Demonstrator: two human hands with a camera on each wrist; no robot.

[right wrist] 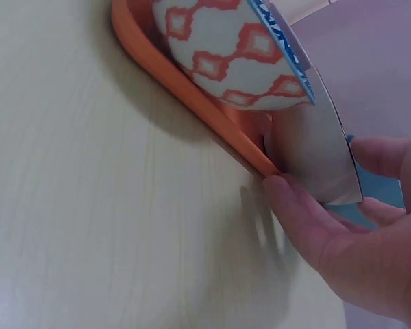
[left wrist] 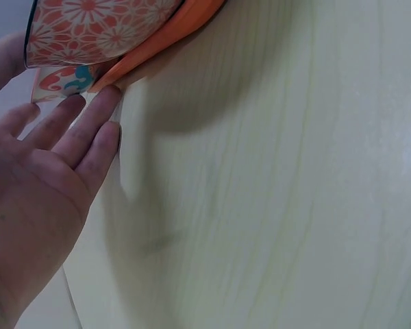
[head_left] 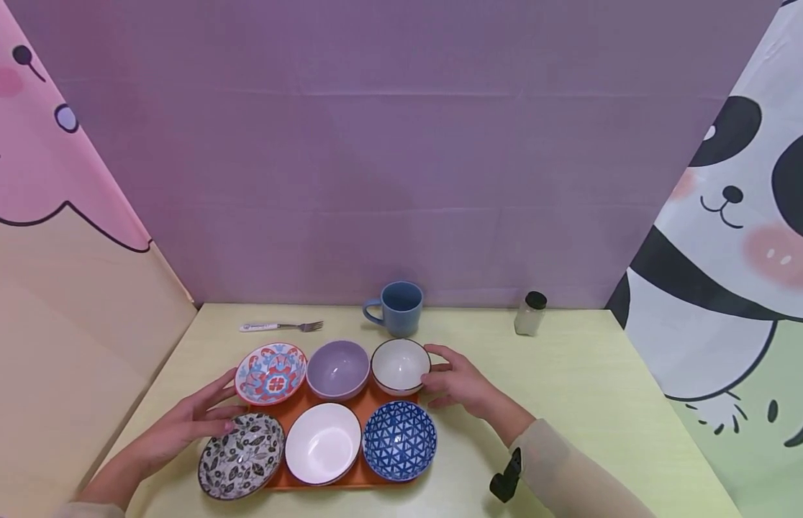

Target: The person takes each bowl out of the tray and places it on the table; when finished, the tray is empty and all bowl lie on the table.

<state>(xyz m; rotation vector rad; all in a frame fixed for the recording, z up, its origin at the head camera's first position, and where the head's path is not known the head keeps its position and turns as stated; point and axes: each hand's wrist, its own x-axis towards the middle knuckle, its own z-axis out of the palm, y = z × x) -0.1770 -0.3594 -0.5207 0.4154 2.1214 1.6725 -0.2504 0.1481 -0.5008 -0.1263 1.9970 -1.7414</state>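
An orange tray [head_left: 294,411] holds several bowls in two rows. The back row has a red-and-blue patterned bowl [head_left: 270,374], a purple bowl [head_left: 339,370] and a white bowl with a dark rim [head_left: 400,365]. In front are a black-and-white leaf-patterned bowl [head_left: 242,457], a plain white bowl [head_left: 323,443] and a blue triangle-patterned bowl [head_left: 399,441]. My left hand [head_left: 193,422] reaches to the tray's left end, fingers extended at its edge, thumb over the leaf-patterned bowl. At the right end, my right hand [head_left: 463,385] touches the tray's edge with extended fingertips, beside the dark-rimmed bowl.
Behind the tray stands a blue mug [head_left: 401,309], its handle to the left. A fork [head_left: 281,326] with a white handle lies at the back left. Further right is a small clear jar [head_left: 530,314] with a black lid. A purple backdrop [head_left: 401,180] rises behind the table.
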